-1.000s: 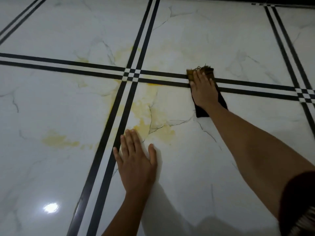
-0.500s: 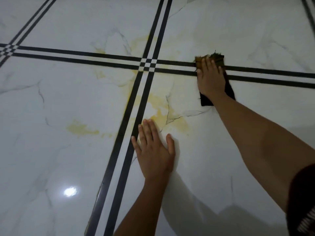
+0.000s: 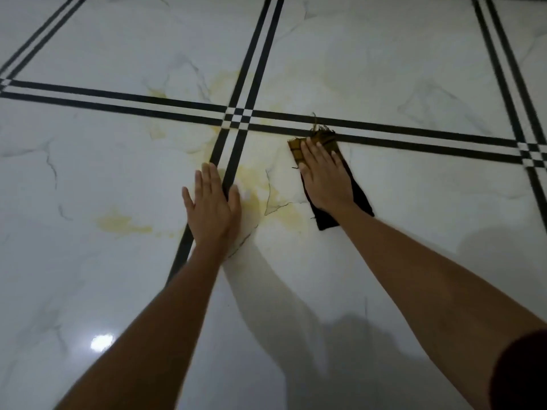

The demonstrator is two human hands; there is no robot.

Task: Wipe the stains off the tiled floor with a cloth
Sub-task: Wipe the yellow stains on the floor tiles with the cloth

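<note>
Floor (image 3: pixel 384 69): glossy white marble-look tiles, edged with double black stripes (image 3: pixel 414 142) that cross in a small checkered square (image 3: pixel 238 118).
Right hand (image 3: pixel 324 176): lies flat on the cloth, palm down. The fingers are straight and close together, pressing the fabric to the tile without curling round it.
Cloth (image 3: pixel 324 221): a narrow folded strip pinned under the right palm. A frayed mustard-yellow end (image 3: pixel 296 150) shows past the fingertips and touches the nearer black stripe. The dark end sticks out behind the wrist.
Left hand (image 3: pixel 211 208): spread flat on the floor, well to the left of the pressing hand. Its fingers are straight and hold nothing, and it lies across one black stripe.
Stains, nearest (image 3: pixel 278 202): pale yellow smears on the tile between the two hands, just left of the cloth.
Stains, farther (image 3: pixel 121 223): a yellow patch beyond the left hand, with fainter yellow marks (image 3: pixel 225 81) past the checkered square.
Arms: both bare, reaching forward from the bottom of the view. A dark sleeve (image 3: pixel 521 371) covers the right upper arm.
Light: a bright spot of reflection (image 3: pixel 102 342) near the left forearm.
</note>
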